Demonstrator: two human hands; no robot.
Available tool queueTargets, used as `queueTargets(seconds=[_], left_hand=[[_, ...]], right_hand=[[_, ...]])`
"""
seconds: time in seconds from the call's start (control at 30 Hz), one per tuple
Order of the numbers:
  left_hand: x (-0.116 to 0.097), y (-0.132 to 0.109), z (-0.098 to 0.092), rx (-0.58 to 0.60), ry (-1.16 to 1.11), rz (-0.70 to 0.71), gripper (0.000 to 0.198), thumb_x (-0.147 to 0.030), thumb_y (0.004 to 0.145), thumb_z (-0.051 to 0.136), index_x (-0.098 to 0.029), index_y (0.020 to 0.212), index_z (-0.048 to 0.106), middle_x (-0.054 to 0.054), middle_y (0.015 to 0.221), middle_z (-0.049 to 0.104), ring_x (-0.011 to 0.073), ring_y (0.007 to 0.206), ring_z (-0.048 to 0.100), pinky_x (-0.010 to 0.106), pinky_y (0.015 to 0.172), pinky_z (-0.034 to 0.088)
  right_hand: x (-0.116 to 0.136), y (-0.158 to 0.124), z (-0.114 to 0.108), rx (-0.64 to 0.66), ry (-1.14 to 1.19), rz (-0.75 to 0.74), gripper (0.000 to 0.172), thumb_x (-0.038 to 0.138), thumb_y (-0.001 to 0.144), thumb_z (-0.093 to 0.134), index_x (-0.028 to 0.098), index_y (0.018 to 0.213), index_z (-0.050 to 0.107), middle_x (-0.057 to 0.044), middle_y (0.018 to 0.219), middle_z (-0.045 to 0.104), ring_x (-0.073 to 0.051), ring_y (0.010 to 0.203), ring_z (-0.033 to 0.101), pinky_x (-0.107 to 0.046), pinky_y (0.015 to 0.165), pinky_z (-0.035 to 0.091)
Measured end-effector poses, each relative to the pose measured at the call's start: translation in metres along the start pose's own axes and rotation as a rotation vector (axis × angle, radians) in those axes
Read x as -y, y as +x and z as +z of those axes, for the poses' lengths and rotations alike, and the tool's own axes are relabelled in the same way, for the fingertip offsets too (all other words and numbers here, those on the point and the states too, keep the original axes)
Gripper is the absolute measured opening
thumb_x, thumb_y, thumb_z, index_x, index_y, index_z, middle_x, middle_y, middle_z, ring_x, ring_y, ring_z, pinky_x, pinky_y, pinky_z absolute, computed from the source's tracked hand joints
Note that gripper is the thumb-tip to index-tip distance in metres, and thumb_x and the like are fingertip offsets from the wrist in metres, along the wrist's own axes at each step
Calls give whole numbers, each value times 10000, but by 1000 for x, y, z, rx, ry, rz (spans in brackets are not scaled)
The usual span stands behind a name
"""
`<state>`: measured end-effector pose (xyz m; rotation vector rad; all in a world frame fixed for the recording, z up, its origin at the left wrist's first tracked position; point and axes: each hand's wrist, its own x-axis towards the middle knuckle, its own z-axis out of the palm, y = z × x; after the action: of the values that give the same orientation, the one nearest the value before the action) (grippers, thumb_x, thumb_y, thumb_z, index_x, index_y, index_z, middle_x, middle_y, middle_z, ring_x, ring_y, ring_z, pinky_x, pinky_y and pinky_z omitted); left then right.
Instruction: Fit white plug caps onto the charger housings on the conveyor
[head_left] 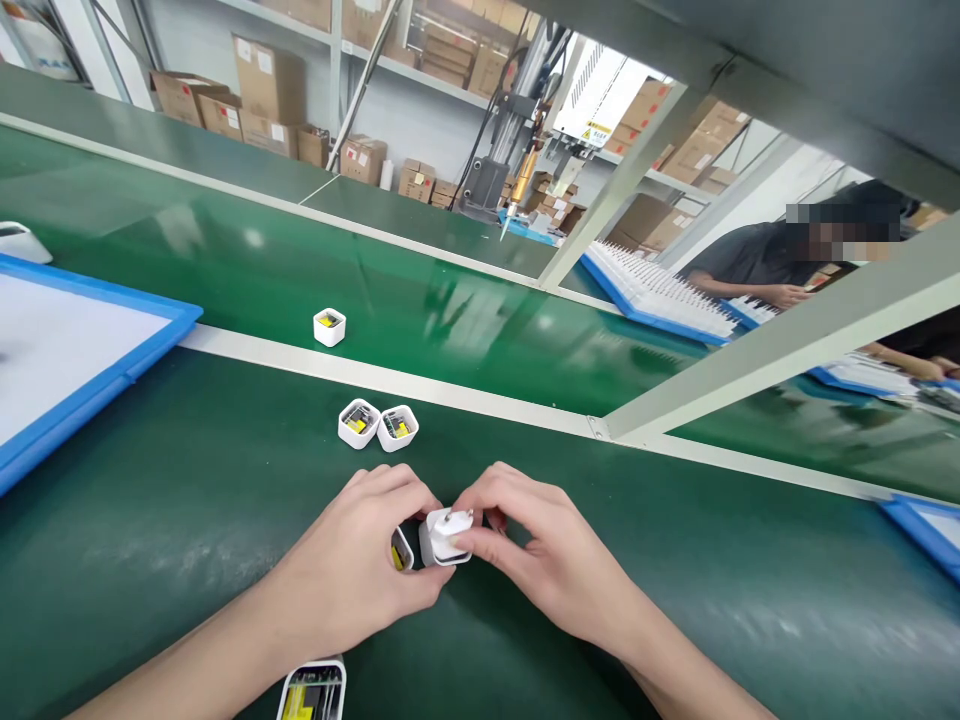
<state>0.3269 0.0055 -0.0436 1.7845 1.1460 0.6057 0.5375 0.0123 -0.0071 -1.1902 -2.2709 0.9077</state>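
Note:
Between my hands is a white charger housing (pixel 430 543), gripped by the curled thumb and fingers of my left hand (pixel 364 550). A second open housing (pixel 403 548), showing something yellow inside, sits by the left palm; whether it is held or stands on the bench I cannot tell. My right hand (pixel 551 550) pinches a white plug cover with metal pins (pixel 454 524) at the held housing's open end. Beyond the hands, two open housings (pixel 358 424) with circuit parts inside stand touching. Another open housing (pixel 313 690) lies near my left forearm, cut by the bottom edge.
One housing (pixel 329 328) stands on the green conveyor belt (pixel 247 270) behind a pale rail (pixel 450 392). A blue-rimmed tray (pixel 97 375) lies at left, another (pixel 926 535) at right. A slanted post (pixel 780 340) rises at right. Across the belt, a person (pixel 780 250) works near trays.

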Motion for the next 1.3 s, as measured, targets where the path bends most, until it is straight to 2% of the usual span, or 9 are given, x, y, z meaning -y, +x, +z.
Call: queueTargets(seconds=[0.1, 0.23, 0.47, 0.73, 0.87, 1.03, 1.13, 1.2, 1.3], left_hand=[[-1, 1, -1, 1, -10, -3, 81, -250, 801, 694, -256, 832, 619, -37, 929, 617, 190, 892, 539, 305, 766, 412], [1, 1, -1, 13, -10, -22, 81, -285, 809, 691, -268, 857, 629, -37, 932, 615, 196, 894, 532, 311, 762, 415], [1, 0, 1, 27, 25, -38, 69, -274, 803, 672, -268, 858, 632, -39, 942, 611, 196, 886, 519, 320, 763, 415], [0, 3, 1, 37, -11, -59, 75, -299, 802, 683, -267, 821, 617, -44, 938, 620, 200, 898, 518, 314, 759, 409], [1, 3, 0, 19, -19, -49, 92, -270, 788, 691, -253, 805, 602, -48, 928, 626, 195, 894, 524, 311, 771, 405], [-1, 4, -2, 31, -10, -52, 115, -294, 775, 702, -242, 808, 605, -39, 923, 626, 199, 883, 530, 324, 792, 406], [-4, 2, -1, 21, 4, -44, 143, -309, 766, 712, -243, 862, 629, -21, 964, 631, 221, 932, 536, 356, 848, 420], [-6, 0, -2, 16, -4, -60, 276, -371, 752, 745, -249, 976, 638, -1, 1032, 629, 245, 989, 536, 389, 890, 430], [-7, -2, -6, 51, -79, -88, 543, -537, 723, 776, -255, 1153, 603, 35, 1127, 610, 274, 1065, 532, 408, 899, 459]], right_hand=[[-1, -1, -1, 26, -107, -121, 49, 216, 1016, 588, 202, 1034, 631, -32, 960, 587, -157, 878, 536, -274, 740, 447], [1, -3, -5, 37, -229, -203, 75, 188, 1042, 521, 184, 1042, 596, -44, 953, 578, -164, 853, 481, -297, 725, 416], [13, -3, -4, 112, -395, -147, 183, 157, 1055, 419, 171, 965, 578, -47, 897, 547, -174, 787, 421, -312, 654, 356], [20, -7, 9, 47, -490, -136, 238, 37, 970, 393, 168, 832, 536, -46, 811, 510, -173, 709, 384, -315, 574, 280], [19, -11, 19, -61, -588, -180, 294, -33, 912, 349, 171, 770, 505, -44, 764, 500, -169, 667, 335, -319, 565, 261], [20, -13, 25, -73, -546, -165, 273, 13, 957, 357, 178, 832, 535, -59, 829, 553, -176, 717, 421, -310, 603, 343], [15, -10, 8, -28, -396, -119, 209, 142, 1026, 391, 186, 929, 571, -64, 901, 583, -180, 795, 526, -300, 675, 438], [4, -2, -16, 2, -316, -56, 184, 226, 1040, 434, 193, 942, 587, -50, 911, 605, -171, 816, 576, -291, 721, 474], [-27, 24, -60, -163, -397, 120, 213, 359, 1021, 490, 197, 929, 592, -34, 889, 630, -175, 798, 598, -286, 725, 480]])
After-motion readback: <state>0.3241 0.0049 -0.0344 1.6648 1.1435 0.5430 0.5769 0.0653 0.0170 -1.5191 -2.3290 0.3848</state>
